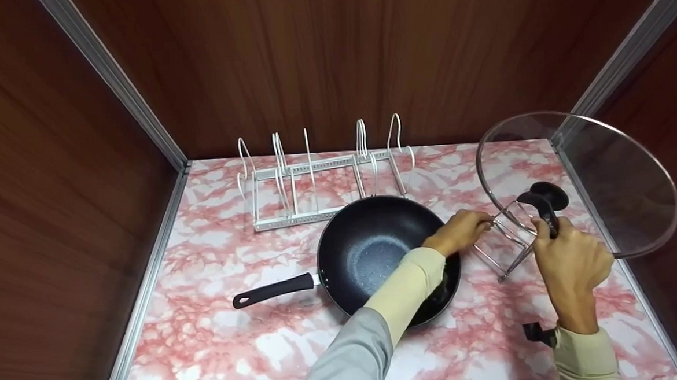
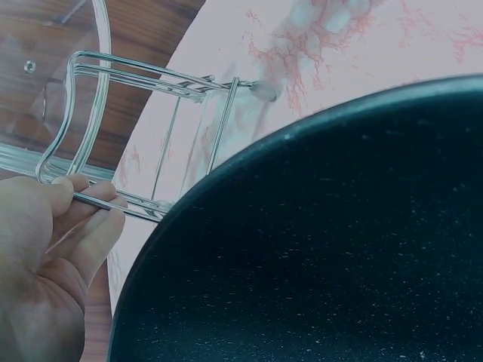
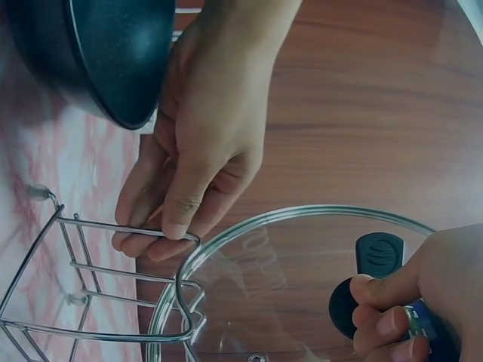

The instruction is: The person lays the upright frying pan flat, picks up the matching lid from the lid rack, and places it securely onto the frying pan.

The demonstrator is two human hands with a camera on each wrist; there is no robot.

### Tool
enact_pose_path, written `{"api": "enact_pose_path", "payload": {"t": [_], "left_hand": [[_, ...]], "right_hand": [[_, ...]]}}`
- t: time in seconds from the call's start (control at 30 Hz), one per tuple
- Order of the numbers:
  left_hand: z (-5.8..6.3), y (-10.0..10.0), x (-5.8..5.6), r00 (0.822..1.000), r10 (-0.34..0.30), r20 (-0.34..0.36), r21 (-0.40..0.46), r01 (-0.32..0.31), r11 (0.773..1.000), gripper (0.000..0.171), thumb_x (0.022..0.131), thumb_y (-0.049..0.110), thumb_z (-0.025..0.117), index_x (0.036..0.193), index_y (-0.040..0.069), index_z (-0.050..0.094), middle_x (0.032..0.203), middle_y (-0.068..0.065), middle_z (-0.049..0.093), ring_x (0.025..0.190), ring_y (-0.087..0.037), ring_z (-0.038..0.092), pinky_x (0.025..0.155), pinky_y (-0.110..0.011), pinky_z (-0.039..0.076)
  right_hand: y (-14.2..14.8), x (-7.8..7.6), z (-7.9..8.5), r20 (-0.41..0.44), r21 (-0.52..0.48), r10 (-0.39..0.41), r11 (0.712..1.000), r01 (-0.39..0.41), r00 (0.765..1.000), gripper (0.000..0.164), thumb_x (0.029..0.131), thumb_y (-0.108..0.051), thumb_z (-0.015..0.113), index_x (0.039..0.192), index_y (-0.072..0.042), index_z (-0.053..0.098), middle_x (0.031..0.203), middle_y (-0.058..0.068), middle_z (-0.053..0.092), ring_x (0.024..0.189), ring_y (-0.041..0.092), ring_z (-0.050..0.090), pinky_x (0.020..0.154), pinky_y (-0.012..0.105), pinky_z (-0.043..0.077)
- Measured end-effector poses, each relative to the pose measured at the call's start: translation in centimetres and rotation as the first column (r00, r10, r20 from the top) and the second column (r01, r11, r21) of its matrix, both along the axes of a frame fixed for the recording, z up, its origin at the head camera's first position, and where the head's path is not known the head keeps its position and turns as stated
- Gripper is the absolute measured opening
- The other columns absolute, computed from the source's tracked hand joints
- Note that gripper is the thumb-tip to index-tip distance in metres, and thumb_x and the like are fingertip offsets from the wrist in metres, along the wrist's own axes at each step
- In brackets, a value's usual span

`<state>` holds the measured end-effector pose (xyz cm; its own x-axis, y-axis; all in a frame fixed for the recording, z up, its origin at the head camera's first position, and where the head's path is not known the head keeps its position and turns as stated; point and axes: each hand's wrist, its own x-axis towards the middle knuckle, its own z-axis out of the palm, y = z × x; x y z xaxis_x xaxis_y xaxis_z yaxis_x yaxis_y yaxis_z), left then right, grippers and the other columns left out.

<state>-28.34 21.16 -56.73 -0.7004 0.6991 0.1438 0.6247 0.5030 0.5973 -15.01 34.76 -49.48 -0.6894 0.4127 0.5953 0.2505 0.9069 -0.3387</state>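
Note:
Between thumb and fingers, my left hand [image 1: 459,231] pinches a wire of a small chrome lid stand [image 1: 517,261] at the right of the table. The same grip shows in the left wrist view, on the stand's side wire [image 2: 113,205]. My right hand [image 1: 573,253] grips the black handle [image 1: 542,205] of a large round glass lid [image 1: 611,193]. The lid is tilted steeply, its metal rim [image 3: 249,221] right at the stand's bent wires. Under my left forearm sits a black wok [image 1: 376,251], its handle [image 1: 274,290] pointing left.
A white wire rack [image 1: 294,220] with upright dividers stands behind the wok. Brown wood-grain panels [image 1: 320,63] close in the back and sides of the red-and-white marbled table [image 1: 219,347]. A black fitting [image 1: 534,331] juts from my right wrist.

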Motion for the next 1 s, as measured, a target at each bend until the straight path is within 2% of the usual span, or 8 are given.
{"api": "enact_pose_path", "payload": {"t": [0.3, 0.6, 1.0], "left_hand": [[0.0, -0.1, 0.1, 1.000, -0.005, -0.002, -0.005, 0.005, 1.000, 0.024, 0.110, 0.015, 0.058, 0.122, 0.010, 0.078, 0.114, 0.001, 0.080, 0.108, -0.006, 0.072, 0.095, -0.009, 0.048], [0.1, -0.1, 0.1, 1.000, -0.004, -0.005, 0.000, 0.004, 1.000, 0.023, 0.110, 0.014, 0.058, 0.122, 0.010, 0.078, 0.113, 0.001, 0.080, 0.106, -0.006, 0.072, 0.095, -0.009, 0.049], [0.0, -0.1, 0.0, 1.000, -0.009, -0.007, -0.001, 0.009, 1.000, 0.024, 0.110, 0.014, 0.058, 0.123, 0.009, 0.077, 0.116, 0.000, 0.080, 0.109, -0.008, 0.073, 0.095, -0.009, 0.049]], "right_hand": [[-0.1, 0.5, 0.8, 0.008, -0.025, 0.006, 1.000, -0.006, 1.000, 0.045, 0.100, -0.040, 0.070, 0.087, 0.003, 0.068, 0.066, 0.038, 0.060, 0.058, 0.065, 0.055, 0.044, 0.063, 0.030], [-0.2, 0.9, 1.5, 0.018, -0.039, 0.003, 0.999, -0.003, 1.000, 0.042, 0.099, -0.038, 0.072, 0.089, 0.003, 0.069, 0.072, 0.041, 0.063, 0.064, 0.069, 0.057, 0.048, 0.067, 0.032], [-0.2, 1.2, 2.1, -0.055, 0.019, 0.004, 1.000, -0.003, 0.998, 0.043, 0.097, -0.039, 0.074, 0.089, 0.003, 0.071, 0.068, 0.041, 0.061, 0.062, 0.070, 0.056, 0.048, 0.071, 0.034]]}}
